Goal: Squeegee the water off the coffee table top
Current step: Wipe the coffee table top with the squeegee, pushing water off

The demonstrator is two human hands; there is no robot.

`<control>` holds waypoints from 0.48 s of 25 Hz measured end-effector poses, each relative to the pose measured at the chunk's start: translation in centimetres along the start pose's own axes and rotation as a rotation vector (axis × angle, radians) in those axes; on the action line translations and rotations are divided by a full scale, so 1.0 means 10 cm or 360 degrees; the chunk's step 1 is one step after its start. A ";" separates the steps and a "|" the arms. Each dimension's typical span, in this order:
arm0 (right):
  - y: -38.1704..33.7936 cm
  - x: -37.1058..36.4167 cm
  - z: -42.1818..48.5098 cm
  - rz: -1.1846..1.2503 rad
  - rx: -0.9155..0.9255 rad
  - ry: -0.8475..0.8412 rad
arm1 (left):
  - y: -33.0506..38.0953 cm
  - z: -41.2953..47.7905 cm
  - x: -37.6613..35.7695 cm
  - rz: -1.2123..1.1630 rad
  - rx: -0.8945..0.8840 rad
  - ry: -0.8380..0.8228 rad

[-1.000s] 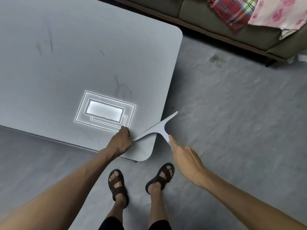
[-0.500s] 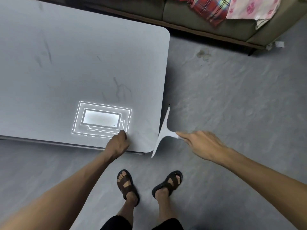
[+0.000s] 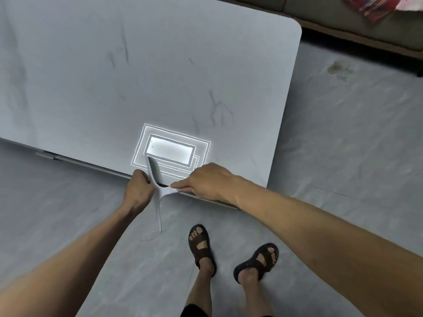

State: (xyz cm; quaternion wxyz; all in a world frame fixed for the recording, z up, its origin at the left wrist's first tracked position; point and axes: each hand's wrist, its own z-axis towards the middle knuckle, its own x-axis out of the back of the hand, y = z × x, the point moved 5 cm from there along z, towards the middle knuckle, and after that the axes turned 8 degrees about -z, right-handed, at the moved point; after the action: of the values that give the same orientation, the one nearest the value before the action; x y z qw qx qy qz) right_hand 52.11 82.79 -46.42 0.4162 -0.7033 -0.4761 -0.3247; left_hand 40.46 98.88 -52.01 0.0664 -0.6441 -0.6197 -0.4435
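Squeegee [image 3: 163,191] straddles the near edge of the bench [image 3: 206,65], between my hands.
My right hand [image 3: 210,181] pinches its handle from the right. The blade's long axis runs away from me, far tip on the bench by a lamp glare [image 3: 170,152], near tip hanging over the floor [image 3: 343,156]. My left hand [image 3: 139,187] curls just left of the blade, touching it; whether it grips blade or edge, I cannot tell. The streaked top lies beyond.
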 end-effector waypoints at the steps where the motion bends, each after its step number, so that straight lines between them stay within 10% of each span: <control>1: 0.00 -0.03 0.06 0.0023 -0.0013 -0.0003 | -0.01 0.02 -0.01 -0.0011 -0.0013 -0.0032; 12: 1.06 -0.50 -2.00 0.0181 -0.0782 -0.0062 | 0.65 -0.33 -0.72 0.0313 -0.0410 -0.0443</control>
State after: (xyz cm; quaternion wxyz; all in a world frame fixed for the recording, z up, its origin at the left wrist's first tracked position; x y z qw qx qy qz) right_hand 59.19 60.81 -44.75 0.2410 -0.8151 -0.3505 -0.3932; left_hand 45.54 90.02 -51.73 -0.0597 -0.7597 -0.4951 -0.4173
